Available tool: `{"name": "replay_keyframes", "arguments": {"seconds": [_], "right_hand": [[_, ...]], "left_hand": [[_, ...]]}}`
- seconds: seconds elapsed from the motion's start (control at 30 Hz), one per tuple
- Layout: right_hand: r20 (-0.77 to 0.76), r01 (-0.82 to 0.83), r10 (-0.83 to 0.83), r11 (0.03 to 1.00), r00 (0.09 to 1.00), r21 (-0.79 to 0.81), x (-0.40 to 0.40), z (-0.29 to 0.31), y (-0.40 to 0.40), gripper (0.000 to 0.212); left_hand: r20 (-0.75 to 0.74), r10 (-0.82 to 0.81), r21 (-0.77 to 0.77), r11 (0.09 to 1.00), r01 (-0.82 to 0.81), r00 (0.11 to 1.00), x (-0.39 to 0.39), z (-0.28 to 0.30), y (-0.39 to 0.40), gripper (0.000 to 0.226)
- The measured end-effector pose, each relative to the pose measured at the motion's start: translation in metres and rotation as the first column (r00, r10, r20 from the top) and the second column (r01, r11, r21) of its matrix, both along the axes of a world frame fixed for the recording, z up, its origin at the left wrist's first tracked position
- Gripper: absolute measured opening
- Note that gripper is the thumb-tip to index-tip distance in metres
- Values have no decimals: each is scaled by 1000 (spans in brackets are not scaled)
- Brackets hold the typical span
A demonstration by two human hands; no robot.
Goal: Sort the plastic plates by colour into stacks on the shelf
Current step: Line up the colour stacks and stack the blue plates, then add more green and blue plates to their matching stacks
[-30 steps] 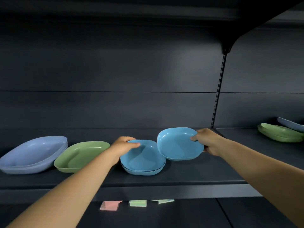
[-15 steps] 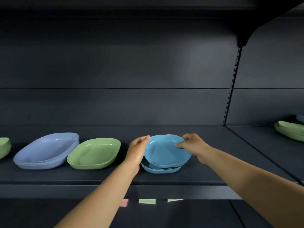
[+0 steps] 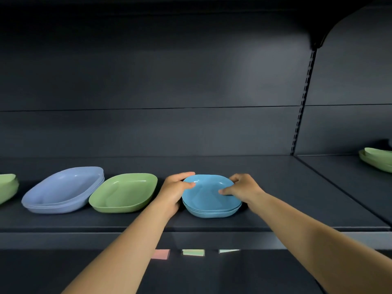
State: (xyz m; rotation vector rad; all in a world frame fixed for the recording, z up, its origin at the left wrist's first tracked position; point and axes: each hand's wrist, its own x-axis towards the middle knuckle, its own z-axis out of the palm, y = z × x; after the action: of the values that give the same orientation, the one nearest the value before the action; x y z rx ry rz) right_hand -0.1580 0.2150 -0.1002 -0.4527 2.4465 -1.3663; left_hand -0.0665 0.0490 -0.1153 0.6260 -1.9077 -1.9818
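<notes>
A stack of teal-blue plates (image 3: 209, 200) sits on the dark shelf (image 3: 297, 209). My left hand (image 3: 175, 192) grips its left rim, thumb over the edge. On the right rim my right hand (image 3: 241, 188) presses the top plate with thumb and fingers. Left of the stack lies a green plate (image 3: 125, 193), then a stack of lavender-blue plates (image 3: 63, 190). A further green plate (image 3: 7, 186) shows at the far left edge. More green plates (image 3: 376, 159) rest on the neighbouring shelf at far right.
A slotted upright (image 3: 301, 115) divides the shelf bays. Pink, green and pale labels (image 3: 193, 252) hang under the shelf's front lip. The shelf's back panel is close behind the plates. Bare shelf surface lies right of the teal stack.
My right hand has carried the teal plate left and lowered it onto the teal stack. Both hands now hold the stack's rims. The view has shifted left.
</notes>
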Motion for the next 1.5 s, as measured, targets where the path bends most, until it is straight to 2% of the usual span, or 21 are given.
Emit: {"name": "replay_keyframes", "arguments": {"seconds": [0.23,0.37,0.43,0.5,0.53,0.63,0.73,0.87,1.03,1.2,1.33,1.5], "right_hand": [[0,-19,19,999,1000,30,-1,2,2,29],[4,-19,19,1000,1000,2,-2,3,6,28],[8,-36,36,999,999,-27,-3,8,15,36],[-68,-62,62,998,996,0,-7,20,35,46],[-151,-72,81,995,985,65,-10,27,49,47],[-386,-60,193,942,902,330,-21,52,103,47],[-510,-1,324,844,797,536,-38,74,162,52],[-579,111,388,756,717,645,-68,96,243,60],[-640,243,343,722,687,648,-121,117,351,58],[-637,283,301,705,710,650,-192,133,452,54],[-588,219,258,756,766,617,-252,134,510,50],[-494,113,284,769,822,629,-320,121,546,48]], "left_hand": [[104,-38,-108,993,49,994,3,7,-1,56],[170,-42,-204,976,77,984,1,13,4,54],[221,-74,-295,945,139,972,-1,20,6,47],[300,-65,-469,859,206,952,-7,32,9,45],[340,-41,-570,786,241,940,-11,40,12,50],[420,33,-798,490,352,907,-26,69,33,59],[431,11,-865,290,409,902,-49,95,70,60],[422,-61,-886,181,426,905,-93,112,133,61],[418,-153,-887,146,439,896,-158,119,223,63],[406,-182,-880,186,436,896,-232,118,308,62],[418,-159,-861,243,446,894,-290,110,361,61],[444,-116,-806,380,453,888,-349,89,401,60]]}}
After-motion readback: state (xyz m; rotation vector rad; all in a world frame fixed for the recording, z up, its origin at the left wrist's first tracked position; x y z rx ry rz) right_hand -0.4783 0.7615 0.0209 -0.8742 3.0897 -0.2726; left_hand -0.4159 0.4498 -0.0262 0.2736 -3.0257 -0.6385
